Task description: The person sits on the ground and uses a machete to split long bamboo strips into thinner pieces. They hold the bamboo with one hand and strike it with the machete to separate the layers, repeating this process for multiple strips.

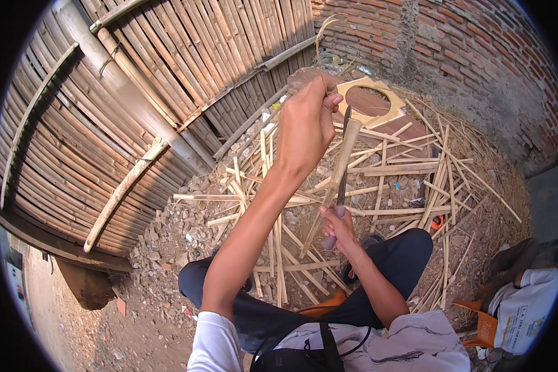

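Observation:
My left hand (305, 121) is raised ahead of me, its fingers curled closed near the top of a bamboo piece. Whatever lies in those fingers is hidden; a thin curled strand (319, 46) shows just beyond them. Lower and to the right, my right hand (340, 228) is wrapped round the handle of a knife (330, 242). Its dark blade points up and away from me, its tip near my left fingers. Along the blade runs the split bamboo piece (343, 162), tilted upward; whether my right hand also grips it, I cannot tell.
Many cut bamboo strips (390, 168) lie crisscrossed on the rubble ground. Beyond them sits a wooden board with a round hole (390, 115). A bamboo wall (149, 74) stands left, a brick wall (459, 56) right. Another person's white sleeve (530, 310) shows at lower right.

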### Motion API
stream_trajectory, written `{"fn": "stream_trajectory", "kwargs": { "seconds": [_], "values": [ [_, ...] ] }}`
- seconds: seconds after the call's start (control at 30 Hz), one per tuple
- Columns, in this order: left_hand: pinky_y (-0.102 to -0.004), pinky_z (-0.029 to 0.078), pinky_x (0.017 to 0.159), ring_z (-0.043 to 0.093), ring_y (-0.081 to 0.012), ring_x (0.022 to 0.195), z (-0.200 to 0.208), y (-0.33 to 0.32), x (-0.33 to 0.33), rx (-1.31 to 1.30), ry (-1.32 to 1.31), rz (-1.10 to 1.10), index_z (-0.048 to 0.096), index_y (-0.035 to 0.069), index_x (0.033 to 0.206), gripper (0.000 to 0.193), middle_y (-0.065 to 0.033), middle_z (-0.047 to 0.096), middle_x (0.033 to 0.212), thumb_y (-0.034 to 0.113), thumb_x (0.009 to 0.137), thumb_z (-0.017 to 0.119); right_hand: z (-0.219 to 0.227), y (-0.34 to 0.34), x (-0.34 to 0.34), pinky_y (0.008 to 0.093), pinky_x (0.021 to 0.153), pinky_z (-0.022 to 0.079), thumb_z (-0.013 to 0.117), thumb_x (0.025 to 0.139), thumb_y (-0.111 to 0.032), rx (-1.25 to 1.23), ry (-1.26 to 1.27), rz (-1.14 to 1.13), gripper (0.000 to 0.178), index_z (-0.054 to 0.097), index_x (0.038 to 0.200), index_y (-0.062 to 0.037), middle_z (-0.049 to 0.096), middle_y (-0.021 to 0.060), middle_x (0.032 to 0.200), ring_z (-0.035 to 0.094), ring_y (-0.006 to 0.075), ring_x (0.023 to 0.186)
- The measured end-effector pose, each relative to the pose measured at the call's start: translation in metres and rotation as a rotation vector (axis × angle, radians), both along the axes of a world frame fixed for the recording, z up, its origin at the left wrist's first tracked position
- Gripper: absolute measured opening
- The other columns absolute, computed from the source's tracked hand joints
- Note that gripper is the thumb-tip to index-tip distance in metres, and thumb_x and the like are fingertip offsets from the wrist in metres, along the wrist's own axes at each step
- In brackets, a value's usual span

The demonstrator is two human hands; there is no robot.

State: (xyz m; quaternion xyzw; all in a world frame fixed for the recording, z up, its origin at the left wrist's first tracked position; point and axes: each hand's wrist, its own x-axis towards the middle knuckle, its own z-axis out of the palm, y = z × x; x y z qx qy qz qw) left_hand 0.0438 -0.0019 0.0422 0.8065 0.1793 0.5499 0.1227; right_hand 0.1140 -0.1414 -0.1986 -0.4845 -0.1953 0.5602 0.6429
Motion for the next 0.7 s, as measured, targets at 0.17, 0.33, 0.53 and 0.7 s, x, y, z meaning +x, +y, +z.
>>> {"fn": "stream_trajectory", "kwargs": {
  "seconds": [0.17, 0.33, 0.53, 0.7],
  "values": [
    [-0.0348, 0.056, 0.073, 0.074, -0.0263, 0.081, -0.008, 0.04, -0.006, -0.265, 0.222, 0.034, 0.063, -0.004, 0.112, 0.024, -0.0184, 0.074, 0.088, 0.003, 0.09, 0.068, 0.0, -0.003, 0.001, 0.0241, 0.044, 0.033, 0.074, 0.094, -0.021, -0.005, 0.029, 0.003, 0.027, 0.048, 0.096, -0.0132, 0.039, -0.0077, 0.059, 0.036, 0.0046, 0.042],
    [-0.0404, 0.043, 0.113, 0.047, -0.0424, 0.136, -0.124, 0.083, -0.024, -0.53, 1.157, 0.236, 0.016, 0.007, 0.159, 0.113, -0.0333, 0.04, 0.15, 0.009, 0.07, 0.086, -0.003, -0.002, 0.007, 0.0239, 0.044, 0.032, 0.073, 0.095, -0.022, -0.001, 0.054, -0.006, 0.025, 0.049, 0.095, -0.0147, 0.039, -0.0085, 0.058, 0.036, 0.0042, 0.042],
    [-0.0423, 0.038, 0.118, 0.042, -0.0353, 0.143, -0.245, 0.064, -0.074, -0.82, 1.393, -0.25, 0.023, 0.008, 0.16, 0.128, -0.0246, 0.042, 0.155, 0.034, 0.059, 0.097, 0.002, -0.003, 0.004, 0.0233, 0.043, 0.032, 0.072, 0.095, -0.022, 0.02, 0.06, -0.032, 0.024, 0.049, 0.095, -0.0147, 0.039, -0.0089, 0.058, 0.036, 0.0041, 0.042],
    [-0.0419, 0.038, 0.116, 0.049, -0.0365, 0.136, -0.318, 0.003, -0.092, -0.729, 0.979, -0.45, 0.039, 0.008, 0.152, 0.095, -0.0248, 0.053, 0.144, 0.046, 0.078, 0.084, 0.014, 0.003, 0.006, 0.0226, 0.043, 0.033, 0.071, 0.096, -0.022, 0.108, 0.098, -0.091, 0.023, 0.05, 0.094, -0.0143, 0.038, -0.0096, 0.057, 0.035, 0.0033, 0.04]
  ]
}}
